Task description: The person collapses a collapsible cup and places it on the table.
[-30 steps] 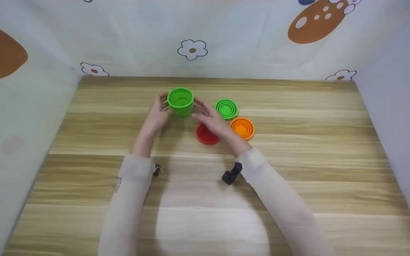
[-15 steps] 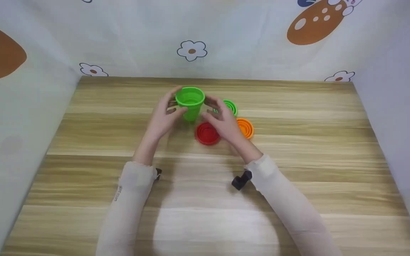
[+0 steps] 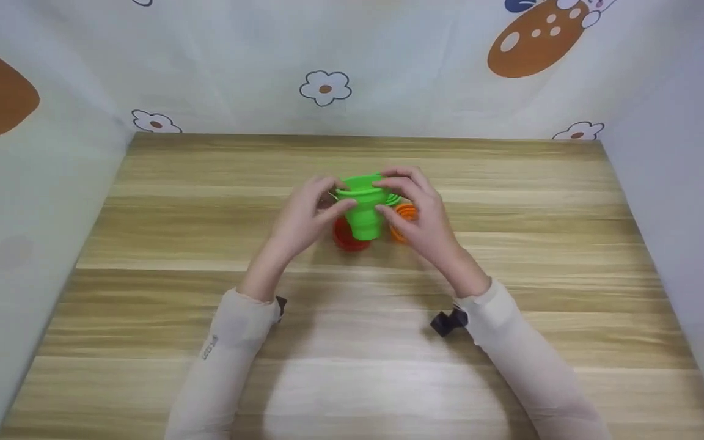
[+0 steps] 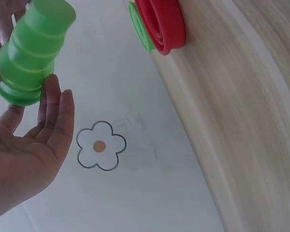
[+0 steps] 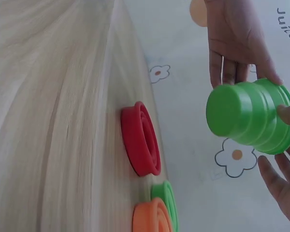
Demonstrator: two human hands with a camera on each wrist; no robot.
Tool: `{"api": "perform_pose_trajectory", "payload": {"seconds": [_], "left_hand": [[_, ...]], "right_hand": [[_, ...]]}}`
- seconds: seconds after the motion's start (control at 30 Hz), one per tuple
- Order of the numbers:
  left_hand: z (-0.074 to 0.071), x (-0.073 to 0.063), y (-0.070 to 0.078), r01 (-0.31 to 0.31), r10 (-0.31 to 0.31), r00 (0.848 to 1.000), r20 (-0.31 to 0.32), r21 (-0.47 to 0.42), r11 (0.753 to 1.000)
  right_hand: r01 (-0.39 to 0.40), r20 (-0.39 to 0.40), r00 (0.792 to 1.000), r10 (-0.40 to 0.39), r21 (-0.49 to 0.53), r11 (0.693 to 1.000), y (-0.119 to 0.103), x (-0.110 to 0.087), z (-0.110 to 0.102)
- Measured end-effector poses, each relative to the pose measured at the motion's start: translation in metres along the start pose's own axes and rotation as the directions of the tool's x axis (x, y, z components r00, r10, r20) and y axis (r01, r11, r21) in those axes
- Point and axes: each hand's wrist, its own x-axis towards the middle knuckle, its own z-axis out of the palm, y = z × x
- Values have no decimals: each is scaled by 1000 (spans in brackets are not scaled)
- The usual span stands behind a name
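A bright green collapsible cup (image 3: 365,214), extended to its full ringed height, is held up off the table between my two hands. My left hand (image 3: 303,217) grips its rim from the left, thumb in front and fingers behind. From the right, my right hand (image 3: 416,211) pinches the rim, thumb on the near wall and fingertips over the top edge. In the left wrist view the cup (image 4: 34,48) tilts with its base toward the camera. Behind and below it lie a flattened red cup (image 3: 347,237), an orange one (image 3: 404,225) and a second green one (image 3: 393,200), each partly hidden.
The wooden table (image 3: 175,244) runs back to a white cloth wall (image 3: 236,73) printed with flowers and brown shapes. Similar cloth rises at both sides. A small black wrist camera (image 3: 447,322) hangs from the right sleeve.
Both hands have carried the extended green cup to the right and nearer the body, over the flattened cups. My fingers have closed in on its rim, and the cup has tipped, showing more of its side.
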Motion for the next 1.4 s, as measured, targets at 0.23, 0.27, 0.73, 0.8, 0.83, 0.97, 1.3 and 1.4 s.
{"api": "perform_pose_trajectory", "payload": {"seconds": [0.23, 0.27, 0.73, 0.8, 0.83, 0.97, 1.3, 1.4], "left_hand": [[10, -5, 8, -92, 87, 993, 78, 64, 994], [11, -5, 9, -111, 106, 992, 75, 65, 992], [28, -1, 12, -361, 361, 932, 26, 138, 922], [30, 0, 12, -384, 387, 922, 13, 151, 911], [31, 0, 12, -390, 394, 919, 7, 159, 907], [32, 0, 12, -403, 412, 911, -9, 191, 895], [36, 0, 9, -435, 474, 879, -53, 320, 842], [37, 0, 9, -443, 493, 868, -66, 348, 826]], "right_hand": [[47, -4, 999, -47, 17, 999, 5, -14, -16], [44, -8, 999, -44, 33, 998, 6, -16, -18], [-22, -29, 999, 26, 148, 989, 13, -26, -34], [-30, -26, 999, 34, 135, 990, 13, -27, -34], [-37, -24, 999, 40, 130, 991, 13, -28, -34], [-52, -13, 998, 54, 117, 992, 13, -29, -33], [-6, -17, 1000, 5, -28, 1000, 11, -31, -30], [-14, -11, 1000, 14, -44, 999, 10, -32, -30]]}}
